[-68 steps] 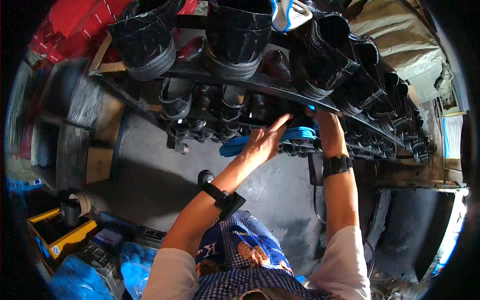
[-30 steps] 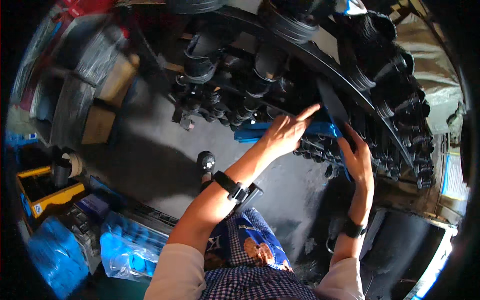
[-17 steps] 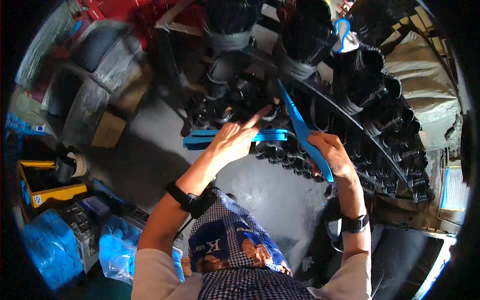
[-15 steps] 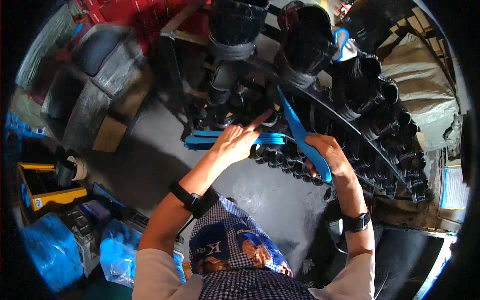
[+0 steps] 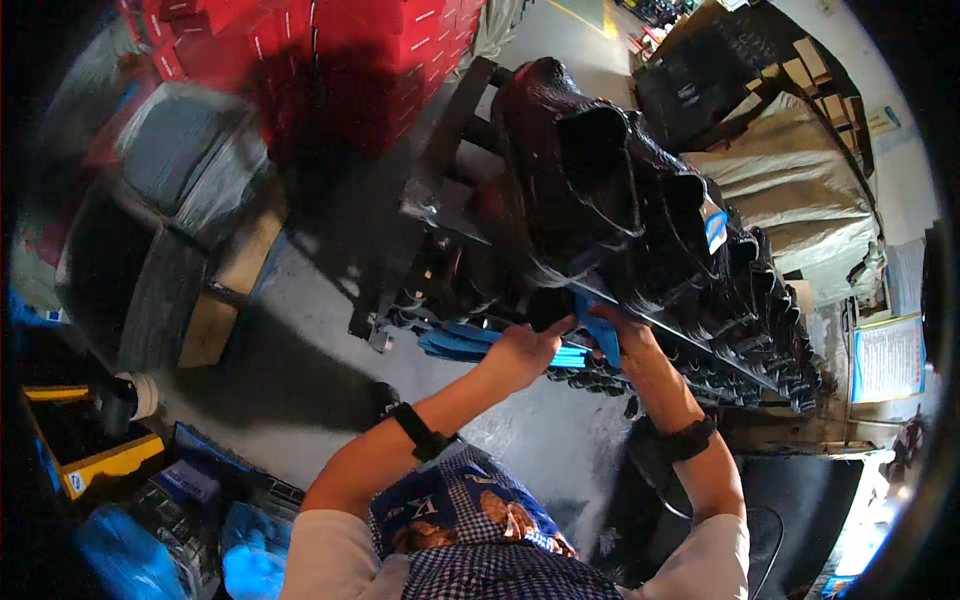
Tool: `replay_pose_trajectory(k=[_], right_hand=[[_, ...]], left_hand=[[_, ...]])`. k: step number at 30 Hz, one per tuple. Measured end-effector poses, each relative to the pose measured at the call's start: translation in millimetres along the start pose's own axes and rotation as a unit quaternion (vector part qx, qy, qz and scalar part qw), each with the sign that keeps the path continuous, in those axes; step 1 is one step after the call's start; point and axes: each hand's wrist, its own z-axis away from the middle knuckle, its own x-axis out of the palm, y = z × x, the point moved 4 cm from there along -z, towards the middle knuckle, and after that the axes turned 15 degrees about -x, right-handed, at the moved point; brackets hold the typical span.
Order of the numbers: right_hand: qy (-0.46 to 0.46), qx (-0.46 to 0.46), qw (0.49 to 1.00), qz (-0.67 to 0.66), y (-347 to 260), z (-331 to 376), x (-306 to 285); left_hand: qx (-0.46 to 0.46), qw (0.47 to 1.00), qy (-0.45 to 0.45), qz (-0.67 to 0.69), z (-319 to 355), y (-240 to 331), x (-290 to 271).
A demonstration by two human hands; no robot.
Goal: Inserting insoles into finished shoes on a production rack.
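A stack of thin blue insoles (image 5: 460,342) shows on both sides of my left hand (image 5: 522,358), which is closed around it. That hand's forefinger reaches toward a black shoe (image 5: 548,303) on a lower tier of the rack. Between the fingers of my right hand (image 5: 632,338) is a single blue insole (image 5: 604,336), steeply tilted. Its far end is at the shoe's opening, under the upper tier; how far in it goes is hidden. Large dark glossy shoes (image 5: 590,150) stand on the tier above my hands.
The rack (image 5: 690,345) runs back to the right, full of black shoes. Red boxes (image 5: 385,70) are piled at the far left, near wrapped grey bundles (image 5: 185,150). A yellow-edged crate (image 5: 115,467) and blue plastic bags (image 5: 255,550) lie at lower left. A covered pile (image 5: 800,180) stands at far right.
My right hand has brought the single insole in toward the rack and the shoe. The left hand, with the stack, has moved right and closer to it. The view has shifted, showing more red boxes.
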Motion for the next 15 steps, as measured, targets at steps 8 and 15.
replay_pose_trajectory(k=[8,15], right_hand=[[0.053,-0.169,0.944,0.278,-10,-38,21],[0.007,-0.394,0.748,0.534,-17,-36,25]], left_hand=[[0.028,0.999,-0.03,-0.03,6,-10,14],[-0.132,0.978,-0.144,0.072,-2,-3,11]])
